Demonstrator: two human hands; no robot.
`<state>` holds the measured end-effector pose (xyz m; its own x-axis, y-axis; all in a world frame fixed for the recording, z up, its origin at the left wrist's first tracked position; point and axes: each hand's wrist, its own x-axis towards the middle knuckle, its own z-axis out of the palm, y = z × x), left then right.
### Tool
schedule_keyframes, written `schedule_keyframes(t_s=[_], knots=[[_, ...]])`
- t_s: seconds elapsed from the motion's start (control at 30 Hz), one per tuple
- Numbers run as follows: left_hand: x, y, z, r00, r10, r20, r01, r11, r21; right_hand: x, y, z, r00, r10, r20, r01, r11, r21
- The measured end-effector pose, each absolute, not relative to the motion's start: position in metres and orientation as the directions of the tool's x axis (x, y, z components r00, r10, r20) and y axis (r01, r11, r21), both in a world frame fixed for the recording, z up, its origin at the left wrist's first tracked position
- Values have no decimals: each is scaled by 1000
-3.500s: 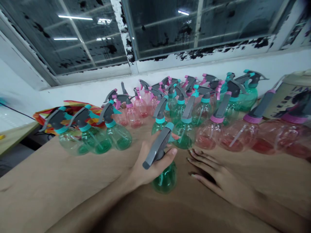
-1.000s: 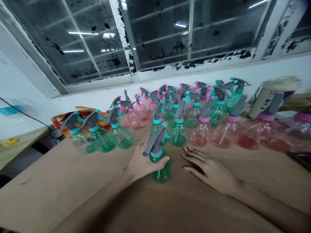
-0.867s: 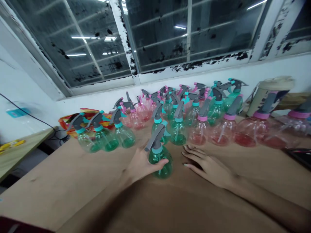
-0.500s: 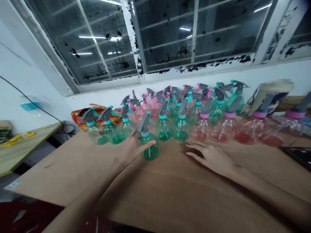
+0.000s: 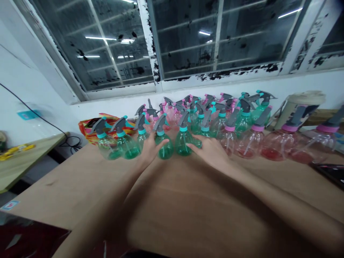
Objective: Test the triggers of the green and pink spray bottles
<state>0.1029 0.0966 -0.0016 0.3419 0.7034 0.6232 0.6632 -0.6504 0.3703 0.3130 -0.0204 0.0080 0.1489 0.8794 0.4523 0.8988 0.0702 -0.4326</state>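
Observation:
My left hand [image 5: 149, 148] is closed round the body of a green spray bottle [image 5: 165, 149] with a grey trigger and teal collar. The bottle stands upright on the brown board [image 5: 188, 200], in the front row of green bottles. My right hand [image 5: 212, 151] lies open with its fingers stretched out. Its fingertips touch the foot of the neighbouring green bottle [image 5: 182, 144]. Three more green bottles [image 5: 118, 145] stand just left of my left hand.
Several pink and green spray bottles [image 5: 242, 132] crowd the back of the board up to the white wall. A red and yellow bag [image 5: 86, 126] lies at the left and a beige jug [image 5: 295, 107] stands at the right. A side table [image 5: 21, 157] is further left.
My left hand slid the green bottle away from me and leftward into the front row. My right hand left the board and reached forward to the bottles beside it.

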Motion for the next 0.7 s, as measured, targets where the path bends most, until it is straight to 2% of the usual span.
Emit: schedule_keyframes(t_s=[0.47,0.7], knots=[[112,110,0,359,710,605,603,-672,430,290,22,8,256,878,405,895,-57,-443],[99,80,4,355,693,628,562,-695,449,287,33,3,267,885,383,902,-90,-422]])
